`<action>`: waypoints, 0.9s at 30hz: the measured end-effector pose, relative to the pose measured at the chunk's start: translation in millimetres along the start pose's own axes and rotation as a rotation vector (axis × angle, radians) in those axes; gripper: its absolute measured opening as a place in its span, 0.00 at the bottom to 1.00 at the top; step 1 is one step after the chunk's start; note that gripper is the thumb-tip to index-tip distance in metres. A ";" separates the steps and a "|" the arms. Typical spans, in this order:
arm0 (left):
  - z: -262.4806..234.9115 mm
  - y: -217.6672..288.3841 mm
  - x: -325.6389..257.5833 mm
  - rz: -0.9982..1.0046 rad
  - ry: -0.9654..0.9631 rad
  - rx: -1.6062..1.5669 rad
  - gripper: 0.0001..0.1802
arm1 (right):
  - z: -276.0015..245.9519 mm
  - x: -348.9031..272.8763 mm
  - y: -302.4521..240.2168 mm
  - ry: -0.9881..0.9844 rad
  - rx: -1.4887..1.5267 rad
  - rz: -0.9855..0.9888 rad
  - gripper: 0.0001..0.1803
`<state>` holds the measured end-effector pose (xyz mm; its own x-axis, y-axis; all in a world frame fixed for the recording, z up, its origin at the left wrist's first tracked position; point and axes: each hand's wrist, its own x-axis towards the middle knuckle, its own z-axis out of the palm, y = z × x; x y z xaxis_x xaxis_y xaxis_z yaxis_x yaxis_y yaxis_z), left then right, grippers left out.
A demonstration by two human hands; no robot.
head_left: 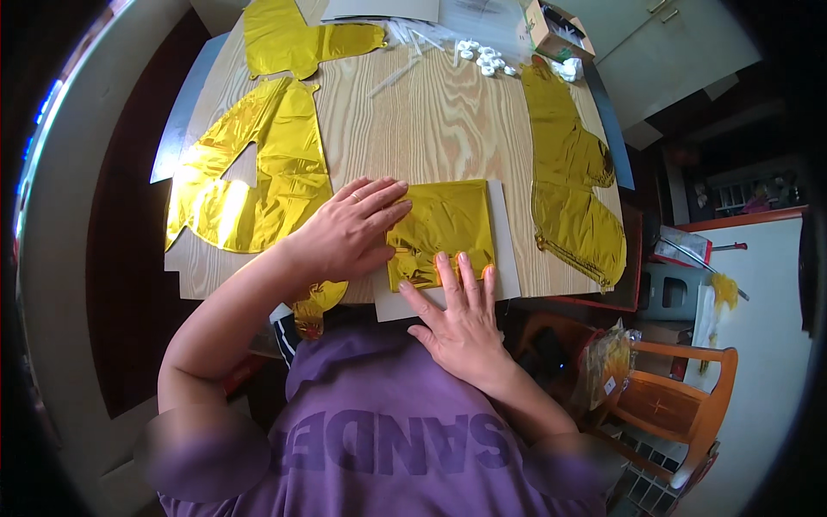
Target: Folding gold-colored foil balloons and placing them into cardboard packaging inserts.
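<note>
Neither hand closes around anything: the right hand [457, 320] lies palm down with its fingers fanned, their tips on the lower part of a folded gold foil sheet [448, 220], while the left hand [355, 222] lies flat, fingers extended and nearly together, along the sheet's left edge. The foil sits between and just beyond the 2 hands, on a pale card [506, 237] that shows past it to the right and below. Left of the hands, a larger gold foil shape [289, 164] with a triangular opening lies spread out; more gold foil [320, 302] shows below the left forearm, though whether it is the same piece I cannot tell. Farther beyond the hands are another foil shape [280, 39], thin white tubes [394, 77], small white round pieces [488, 62] and an open box [551, 30]. To their right, 1 long foil shape [568, 164] lies near the wooden table's [413, 121] edge, and beyond it stands a wooden chair [672, 396].
</note>
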<state>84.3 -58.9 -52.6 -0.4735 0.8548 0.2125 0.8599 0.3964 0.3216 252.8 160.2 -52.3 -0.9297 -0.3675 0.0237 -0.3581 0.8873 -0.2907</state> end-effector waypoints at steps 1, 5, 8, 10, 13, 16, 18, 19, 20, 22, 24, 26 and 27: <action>2.4 -1.6 -1.8 0.000 0.010 -0.010 0.38 | 0.0 0.1 -0.6 0.020 0.003 0.001 0.38; 2.1 -1.0 -0.5 -0.008 0.026 -0.033 0.36 | 0.7 3.7 -8.4 0.133 0.031 0.001 0.38; -2.2 2.8 4.6 -0.033 0.005 0.002 0.33 | 9.6 7.7 -10.1 0.149 0.073 -0.013 0.38; -7.5 5.7 9.3 -0.044 -0.017 0.028 0.32 | 15.7 7.2 -10.2 0.121 0.058 -0.012 0.38; -2.4 12.1 20.1 -0.054 0.011 0.039 0.31 | 19.2 5.6 -10.9 0.074 0.039 -0.004 0.38; 14.0 20.5 33.5 -0.006 0.026 -0.002 0.32 | 17.3 6.8 -12.4 0.072 0.032 0.013 0.38; 23.3 21.6 37.9 0.075 0.023 -0.062 0.34 | 15.4 6.8 -13.5 0.059 0.021 0.019 0.38; 25.3 19.3 38.1 0.073 -0.028 -0.029 0.37 | 15.0 6.1 -13.4 0.053 0.017 0.024 0.38; 28.4 14.6 36.9 0.071 -0.019 -0.022 0.37 | 15.8 4.8 -12.3 0.056 0.014 0.015 0.38; 30.3 5.5 33.4 0.068 -0.006 -0.006 0.38 | 18.4 1.7 -9.8 0.067 0.012 -0.002 0.37; 29.3 1.9 30.6 0.057 -0.016 -0.014 0.39 | 18.8 0.4 -8.9 0.070 0.018 -0.009 0.36; 26.4 1.5 30.8 0.045 -0.030 -0.011 0.39 | 19.2 0.5 -8.2 0.067 0.032 -0.011 0.36; 25.1 2.1 29.8 0.048 -0.040 0.005 0.39 | 17.6 0.2 -7.5 0.099 0.048 -0.018 0.34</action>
<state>76.8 -24.2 -68.7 -0.4234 0.8857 0.1904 0.8826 0.3559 0.3071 256.8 148.6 -67.0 -0.9281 -0.3514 0.1229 -0.3721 0.8656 -0.3351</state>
